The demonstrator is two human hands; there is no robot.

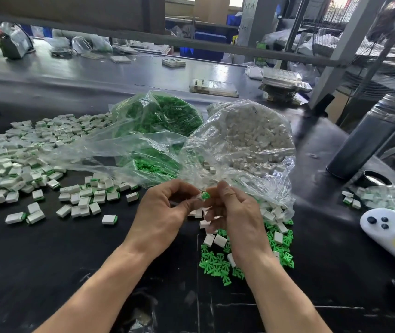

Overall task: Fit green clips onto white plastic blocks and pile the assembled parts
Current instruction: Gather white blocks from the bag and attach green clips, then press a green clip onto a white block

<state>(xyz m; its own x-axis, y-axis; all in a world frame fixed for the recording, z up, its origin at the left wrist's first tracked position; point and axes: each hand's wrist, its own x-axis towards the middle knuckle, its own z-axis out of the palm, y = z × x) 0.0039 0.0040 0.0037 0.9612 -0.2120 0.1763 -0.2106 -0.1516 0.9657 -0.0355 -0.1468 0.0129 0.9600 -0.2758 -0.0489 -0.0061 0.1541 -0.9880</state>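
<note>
Just above the black counter (47,272), in front of the two clear plastic bags, both hands have met around one small green plastic clip (205,195). The left hand (161,212) comes in from the left with thumb and forefinger curled toward it, and the right hand (230,210) closes from the right, its fingers (224,188) bent over the top. The clip sits between the two sets of fingertips, pinched there as far as I can tell. A white plastic block is probably tucked under it, but the fingers hide that, so I cannot say which hand carries it. The clip's splayed end seems to point up and away from the person; its long axis is too covered to read. Both hands are equally near. Loose small green clips (215,260) and bare white blocks (215,240) lie under the right wrist. The heap of assembled white-and-green parts (23,159) spreads well to the left, so I judge the finished piece would go that way, a job for the left hand.
</note>
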